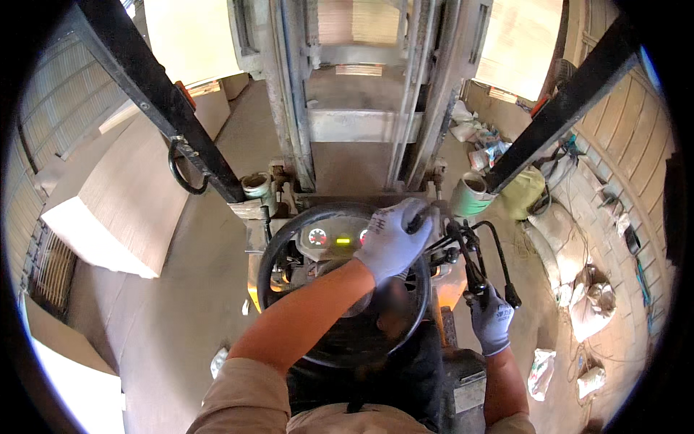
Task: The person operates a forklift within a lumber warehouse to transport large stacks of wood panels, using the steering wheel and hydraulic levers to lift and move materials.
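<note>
My left arm reaches across a black steering wheel (269, 269). At the wheel's upper right, my gloved left hand (394, 242) is closed, with its fingers curled over the dark rim or a knob on it; which one, I cannot tell. To the right of the wheel stands a group of black control levers (473, 260). My gloved right hand (492, 320) is wrapped round the lower end of one lever, and another lever's knob (512, 296) sits just beside it. Behind the wheel is a dashboard (340, 241) with round gauges and a lit yellow-green display.
Ahead rises a forklift mast (289, 108), with pale stacked sheets (191, 43) beyond it. Black cab posts (155, 90) slant on both sides. A large stack of boards (123, 195) stands at left. Sacks (593, 307) and bags lie along the right wall.
</note>
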`<state>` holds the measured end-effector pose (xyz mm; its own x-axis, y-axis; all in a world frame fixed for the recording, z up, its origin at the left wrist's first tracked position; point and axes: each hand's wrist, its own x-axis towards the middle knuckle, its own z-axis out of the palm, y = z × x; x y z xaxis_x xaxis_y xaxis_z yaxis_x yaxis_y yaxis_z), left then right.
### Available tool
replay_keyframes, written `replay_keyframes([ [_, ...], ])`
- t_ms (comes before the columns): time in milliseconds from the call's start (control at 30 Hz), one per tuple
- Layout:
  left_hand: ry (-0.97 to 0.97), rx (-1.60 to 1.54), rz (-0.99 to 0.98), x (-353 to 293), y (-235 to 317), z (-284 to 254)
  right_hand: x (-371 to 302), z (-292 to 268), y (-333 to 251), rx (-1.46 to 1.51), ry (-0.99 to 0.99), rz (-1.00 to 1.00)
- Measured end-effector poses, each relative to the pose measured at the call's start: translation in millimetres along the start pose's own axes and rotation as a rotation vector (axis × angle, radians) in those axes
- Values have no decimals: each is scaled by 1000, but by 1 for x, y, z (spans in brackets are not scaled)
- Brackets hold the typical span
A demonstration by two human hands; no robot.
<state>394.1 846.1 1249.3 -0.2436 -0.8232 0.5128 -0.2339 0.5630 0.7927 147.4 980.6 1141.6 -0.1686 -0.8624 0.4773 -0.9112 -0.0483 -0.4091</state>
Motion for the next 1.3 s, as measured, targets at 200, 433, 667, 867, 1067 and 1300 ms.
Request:
replay_keyframes([
  [200, 39, 133, -85, 246, -168, -55, 265, 160, -23, 35, 20, -39],
  [433, 38, 84, -66, 480, -360, -113, 516, 327, -43, 27, 2, 13],
  [667, 68, -98, -7, 694, -510, -137, 746, 452, -49, -7, -11, 33],
  [867, 53, 164, -10, 882, -583, -159, 967, 531, -65, -46, -49, -19],
  [1067, -266, 124, -60, 980, -638, -143, 1132, 616, -8, 0, -67, 50],
  [1300, -150, 143, -31, 995, -736, -283, 1294, 705, -14, 45, -94, 8],
])
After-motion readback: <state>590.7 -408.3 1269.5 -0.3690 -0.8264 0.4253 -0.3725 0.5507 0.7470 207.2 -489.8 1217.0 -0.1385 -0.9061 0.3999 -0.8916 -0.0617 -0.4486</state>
